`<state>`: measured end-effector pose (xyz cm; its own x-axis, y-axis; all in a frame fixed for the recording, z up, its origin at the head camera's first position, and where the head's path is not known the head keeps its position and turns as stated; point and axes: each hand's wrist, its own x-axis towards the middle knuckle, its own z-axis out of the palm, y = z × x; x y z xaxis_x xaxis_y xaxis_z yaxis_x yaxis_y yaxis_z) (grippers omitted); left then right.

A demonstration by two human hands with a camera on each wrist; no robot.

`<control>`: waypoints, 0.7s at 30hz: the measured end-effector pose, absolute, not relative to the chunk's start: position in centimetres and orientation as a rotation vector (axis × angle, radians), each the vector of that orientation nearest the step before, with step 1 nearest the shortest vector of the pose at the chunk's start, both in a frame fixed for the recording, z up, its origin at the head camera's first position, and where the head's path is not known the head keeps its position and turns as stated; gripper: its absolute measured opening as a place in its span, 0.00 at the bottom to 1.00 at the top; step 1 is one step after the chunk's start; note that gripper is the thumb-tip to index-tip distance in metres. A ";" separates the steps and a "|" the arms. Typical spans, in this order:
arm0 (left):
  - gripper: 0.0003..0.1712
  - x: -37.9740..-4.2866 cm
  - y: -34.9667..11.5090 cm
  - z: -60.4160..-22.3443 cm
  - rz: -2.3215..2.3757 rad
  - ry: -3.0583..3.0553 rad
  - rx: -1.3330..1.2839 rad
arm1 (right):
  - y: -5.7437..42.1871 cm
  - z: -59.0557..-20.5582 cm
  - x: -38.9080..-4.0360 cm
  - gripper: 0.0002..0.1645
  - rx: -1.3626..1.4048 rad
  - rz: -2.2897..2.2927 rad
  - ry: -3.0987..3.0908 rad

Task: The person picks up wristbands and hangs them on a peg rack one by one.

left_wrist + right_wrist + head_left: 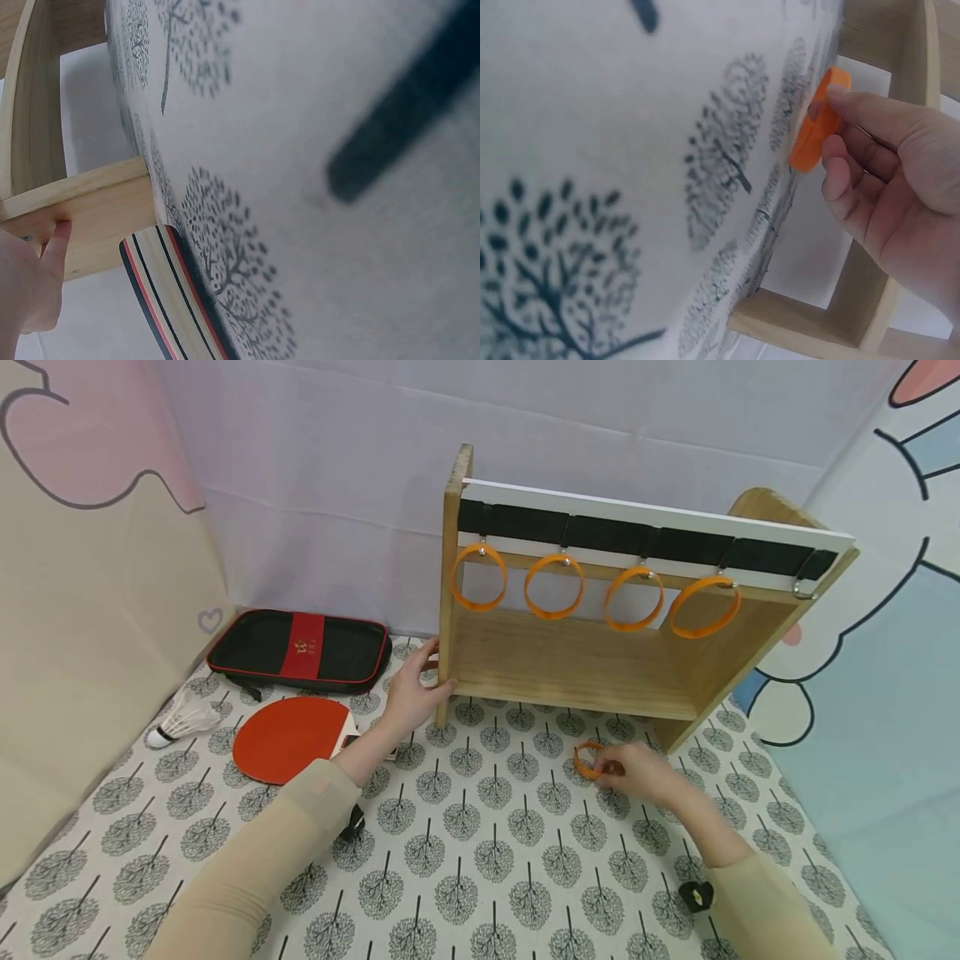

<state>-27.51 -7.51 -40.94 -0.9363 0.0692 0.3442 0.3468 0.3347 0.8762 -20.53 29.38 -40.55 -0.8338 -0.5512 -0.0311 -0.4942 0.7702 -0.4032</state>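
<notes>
A wooden rack (570,652) stands at the back, a white-and-black strip (645,539) with metal hooks along its top. My left hand (415,691) rests against the outer face of its left side panel (447,610); in the left wrist view the thumb (58,244) lies fairly straight on the wood. In front of the rack, my right hand (637,772) pinches an orange wristband (583,762) between thumb and fingertips, low over the cloth. Orange bands, among them the leftmost band (480,578) and the rightmost band (705,608), hang from hooks; the hook (804,589) at the right end is bare.
Left of the rack lie a red table tennis paddle (288,739), a black case with a red stripe (300,647) and a white shuttlecock (183,720). Tree-patterned cloth (457,860) covers the table. Fabric walls (322,485) enclose the back and sides.
</notes>
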 end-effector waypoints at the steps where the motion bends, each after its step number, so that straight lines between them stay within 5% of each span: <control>1: 0.43 -27.5 -7.5 -40.9 -1.637 -2.356 -0.377 | 29.5 -40.4 -20.5 0.04 -0.824 -0.585 2.821; 21: 0.44 -27.5 -7.4 -40.9 -1.649 -2.365 -0.366 | 31.2 -36.2 -19.2 0.11 -0.881 -0.531 3.016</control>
